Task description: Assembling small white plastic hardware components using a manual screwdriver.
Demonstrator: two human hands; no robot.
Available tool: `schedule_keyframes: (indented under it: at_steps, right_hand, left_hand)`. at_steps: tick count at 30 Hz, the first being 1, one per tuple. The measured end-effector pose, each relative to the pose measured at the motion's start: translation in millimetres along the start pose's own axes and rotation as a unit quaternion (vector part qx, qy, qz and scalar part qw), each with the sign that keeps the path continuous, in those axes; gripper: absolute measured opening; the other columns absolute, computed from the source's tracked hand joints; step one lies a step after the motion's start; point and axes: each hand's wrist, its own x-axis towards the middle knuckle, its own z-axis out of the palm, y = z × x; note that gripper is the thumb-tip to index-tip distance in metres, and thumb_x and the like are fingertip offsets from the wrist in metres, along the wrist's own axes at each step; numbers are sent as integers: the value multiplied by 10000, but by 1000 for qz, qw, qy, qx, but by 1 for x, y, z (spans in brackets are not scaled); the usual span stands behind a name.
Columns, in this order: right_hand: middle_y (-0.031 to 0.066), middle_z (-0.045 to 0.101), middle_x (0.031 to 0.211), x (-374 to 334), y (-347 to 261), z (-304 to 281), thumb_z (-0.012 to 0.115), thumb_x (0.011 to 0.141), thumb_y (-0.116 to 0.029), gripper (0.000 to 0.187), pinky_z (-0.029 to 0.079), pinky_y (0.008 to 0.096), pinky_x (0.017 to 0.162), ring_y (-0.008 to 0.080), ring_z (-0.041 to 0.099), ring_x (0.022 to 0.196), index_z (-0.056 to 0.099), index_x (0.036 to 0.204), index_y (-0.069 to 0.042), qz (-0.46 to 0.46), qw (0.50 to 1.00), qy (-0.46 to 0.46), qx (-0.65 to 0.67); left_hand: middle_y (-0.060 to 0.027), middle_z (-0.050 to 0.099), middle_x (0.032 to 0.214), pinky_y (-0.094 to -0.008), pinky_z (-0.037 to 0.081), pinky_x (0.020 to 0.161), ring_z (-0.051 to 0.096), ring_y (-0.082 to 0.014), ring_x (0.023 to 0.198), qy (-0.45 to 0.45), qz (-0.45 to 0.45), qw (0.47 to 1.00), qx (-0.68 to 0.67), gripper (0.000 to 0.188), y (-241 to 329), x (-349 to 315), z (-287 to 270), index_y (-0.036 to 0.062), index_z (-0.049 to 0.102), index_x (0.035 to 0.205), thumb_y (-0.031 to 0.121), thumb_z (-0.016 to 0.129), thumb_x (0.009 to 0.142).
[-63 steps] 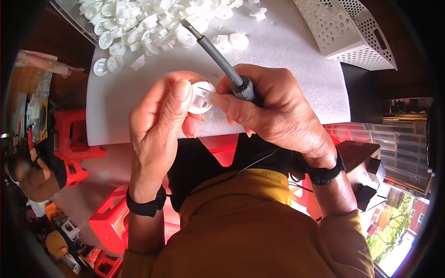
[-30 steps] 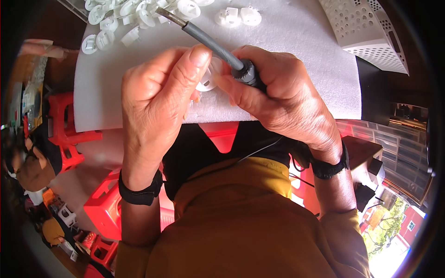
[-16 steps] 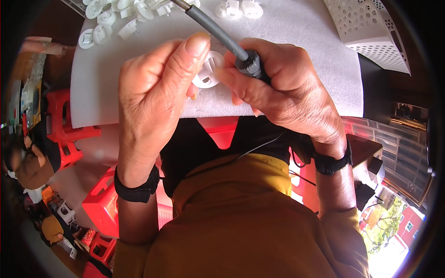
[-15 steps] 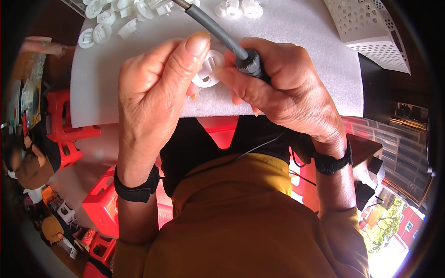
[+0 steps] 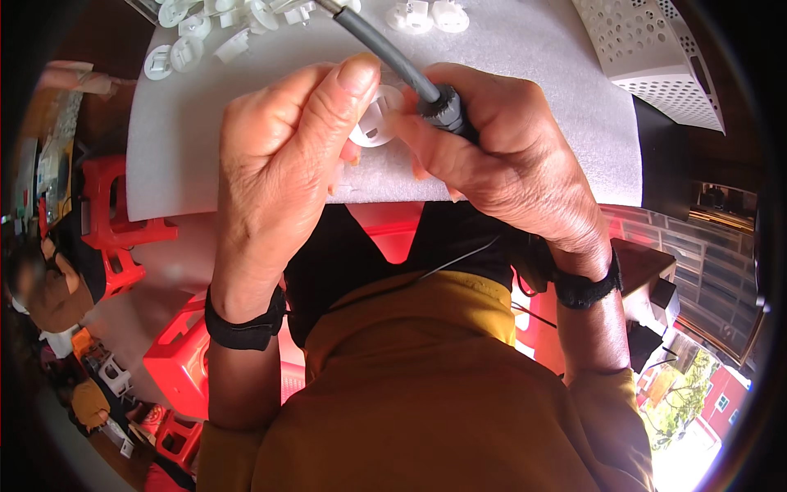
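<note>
Lying beneath a white disc (image 5: 370,131), pale sheeting (image 5: 574,123) neighbours red stools (image 5: 170,373).

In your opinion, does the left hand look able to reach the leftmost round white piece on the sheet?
Probably yes: bare white sheet lies between the left hand and that leftmost piece. But this hand holds a white disc, which may first need releasing.

head view: wide fisheye, left of worn pair, looking steeply down person's own front. shirt (image 5: 418,394) fills near middle; left hand (image 5: 275,156) and right hand (image 5: 508,148) close below; table (image 5: 586,123) beyond, far part cropped. wide sweep takes in stool (image 5: 174,361) at near left, window (image 5: 697,402) at near right; straight edges bend.
</note>
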Motion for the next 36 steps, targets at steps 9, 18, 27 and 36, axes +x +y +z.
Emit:
schedule_keyframes:
  at_steps: [9, 18, 27, 36]
  right_hand:
    - [-19, 486, 603, 1, 20, 7, 657, 858, -83, 106, 362, 229, 472, 50, 427, 519, 598, 915, -16, -142, 980, 107, -91]
    - [20, 451, 577, 1, 23, 10, 670, 836, -73, 117, 375, 271, 491, 118, 423, 515, 587, 901, -22, -196, 962, 124, -144]
    - [45, 486, 606, -2, 24, 10, 666, 832, -71, 116, 411, 280, 530, 154, 472, 542, 588, 904, -23, -195, 963, 112, -151]
    - [74, 554, 649, -1, 24, 13, 654, 791, -36, 125, 456, 297, 572, 218, 567, 589, 580, 892, -35, -257, 941, 123, -185]
  left_hand:
    - [7, 560, 801, -173, 396, 602, 478, -32, 676, -49, 16, 999, 11, 259, 6, -12, 0, -37, 582, 1150, 70, 532, 919]
    - [43, 554, 698, -171, 373, 517, 445, 0, 588, -27, 66, 987, 144, 208, -1, -9, 3, -4, 615, 1097, 14, 532, 907]
    - [-135, 572, 691, -291, 434, 522, 516, -175, 545, -4, 79, 989, 121, 232, -6, -9, 3, -7, 623, 1034, -16, 583, 805]
    - [-16, 628, 781, -182, 415, 489, 520, -34, 565, -52, -32, 995, 85, 220, 4, -9, 0, -15, 630, 1069, 2, 481, 907]
